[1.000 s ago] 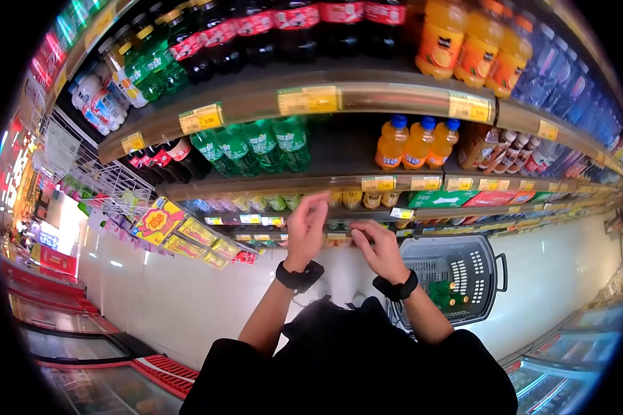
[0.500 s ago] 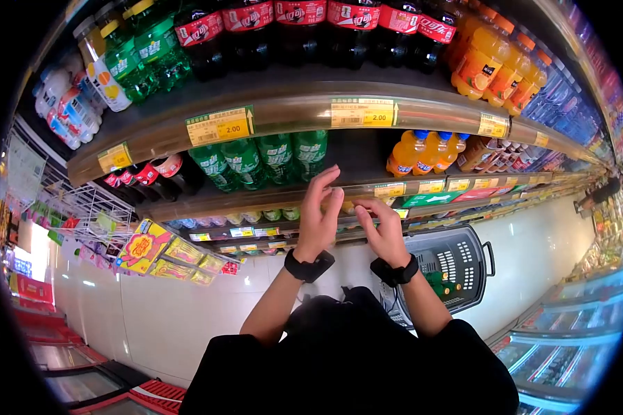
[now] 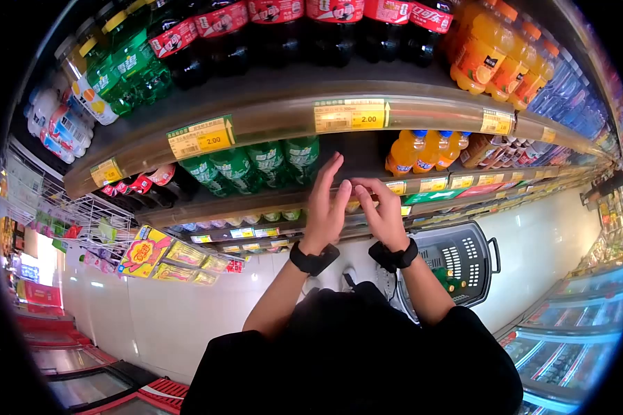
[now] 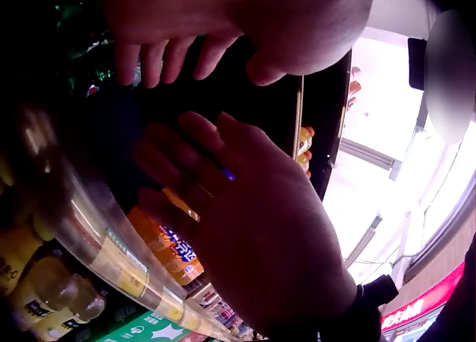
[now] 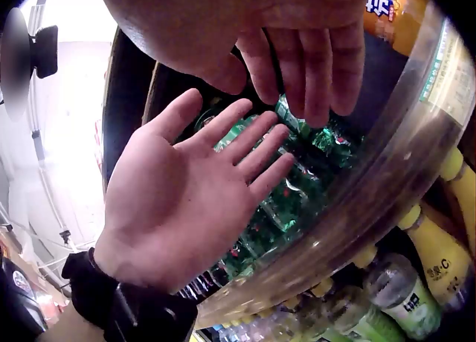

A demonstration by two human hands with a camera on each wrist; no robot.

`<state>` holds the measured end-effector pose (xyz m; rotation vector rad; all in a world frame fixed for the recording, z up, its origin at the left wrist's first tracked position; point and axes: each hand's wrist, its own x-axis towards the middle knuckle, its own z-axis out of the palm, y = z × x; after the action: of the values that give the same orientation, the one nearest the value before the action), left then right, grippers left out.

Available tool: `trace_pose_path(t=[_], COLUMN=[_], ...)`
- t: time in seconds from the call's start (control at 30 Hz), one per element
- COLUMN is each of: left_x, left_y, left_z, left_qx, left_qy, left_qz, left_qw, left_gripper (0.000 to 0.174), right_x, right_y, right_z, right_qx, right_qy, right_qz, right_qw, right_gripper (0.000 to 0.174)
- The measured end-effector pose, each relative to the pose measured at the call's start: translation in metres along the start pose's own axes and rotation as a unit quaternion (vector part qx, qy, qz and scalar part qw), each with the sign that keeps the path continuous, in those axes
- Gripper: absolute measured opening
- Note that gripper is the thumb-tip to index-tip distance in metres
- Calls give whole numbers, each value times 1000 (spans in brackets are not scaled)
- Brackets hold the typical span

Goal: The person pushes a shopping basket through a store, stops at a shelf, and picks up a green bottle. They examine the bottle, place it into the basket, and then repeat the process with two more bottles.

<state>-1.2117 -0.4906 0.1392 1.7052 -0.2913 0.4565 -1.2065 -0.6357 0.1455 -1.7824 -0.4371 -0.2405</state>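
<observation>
Both hands are raised before the drinks shelf, palms turned toward each other and holding nothing. My left hand (image 3: pixel 325 214) has straight fingers pointing up at the gap beside the green soda bottles (image 3: pixel 262 166). Close to its right is my right hand (image 3: pixel 385 216), its fingers loosely bent and their tips near the left thumb. In the right wrist view the left palm (image 5: pixel 190 197) faces the camera, with fingers spread. Orange soda bottles (image 3: pixel 414 153) with blue caps stand beyond the right hand on the same shelf.
Cola bottles (image 3: pixel 336 34) and orange juice bottles (image 3: pixel 481 59) line the upper shelf, whose front edge carries price tags (image 3: pixel 351 116). A grey shopping basket (image 3: pixel 464 238) holding green bottles is on the floor at right. A candy display (image 3: pixel 160 256) juts out at left.
The head view has shifted closer to the shelf. Both hands have risen slightly in view and come nearer each other, remaining without anything in them.
</observation>
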Motion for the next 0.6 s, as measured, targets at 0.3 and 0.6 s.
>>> trace_pose_path(t=[0.3,0.6], left_x=[-3,-10], left_y=[-9,1], left_z=[5,-26], left_qx=[-16,15], left_qy=[35,202], left_qz=[-28,-27], left_qw=[999,979], left_gripper=[39,23], right_x=[8,22], right_y=[9,-3], right_z=[0,10], right_qx=[24,16], right_qy=[4,-61], right_qz=[-28,-38], right_qw=[999,997], right_gripper=[22,34])
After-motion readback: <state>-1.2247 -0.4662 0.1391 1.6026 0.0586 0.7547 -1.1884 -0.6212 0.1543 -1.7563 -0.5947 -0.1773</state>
